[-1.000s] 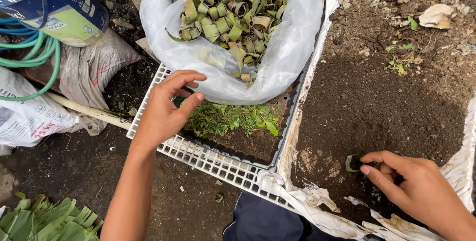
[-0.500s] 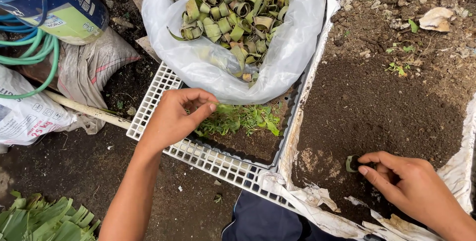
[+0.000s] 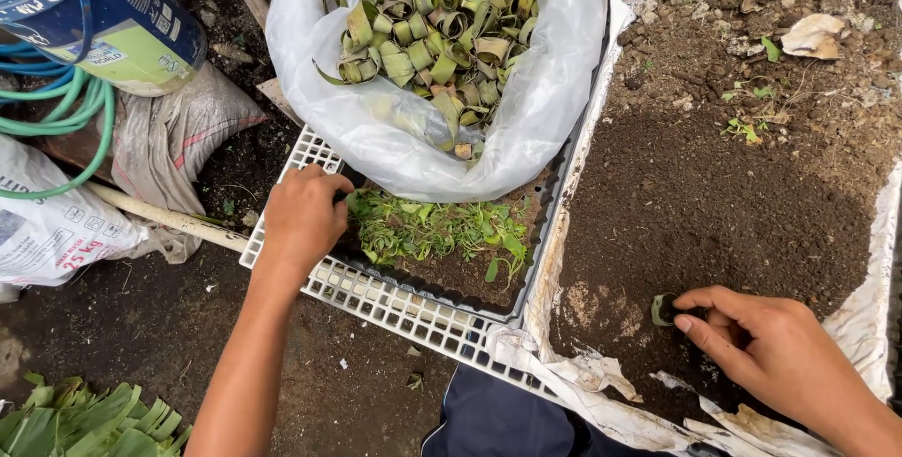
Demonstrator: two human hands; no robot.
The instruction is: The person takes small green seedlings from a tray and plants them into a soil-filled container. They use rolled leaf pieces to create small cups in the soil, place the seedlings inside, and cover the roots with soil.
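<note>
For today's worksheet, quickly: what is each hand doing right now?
Left hand: closed among the seedlings; grasp cannot be told.
Right hand: fingers pinching a leaf ring in the soil.

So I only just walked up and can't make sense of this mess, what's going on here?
A person crouches over the ground. Their left hand reaches into the green seedlings in a white lattice tray, fingers curled at the plants. Their right hand pinches a small leaf-ring pot set in the dark soil bed. A white plastic bag of more rolled leaf rings rests on the tray.
</note>
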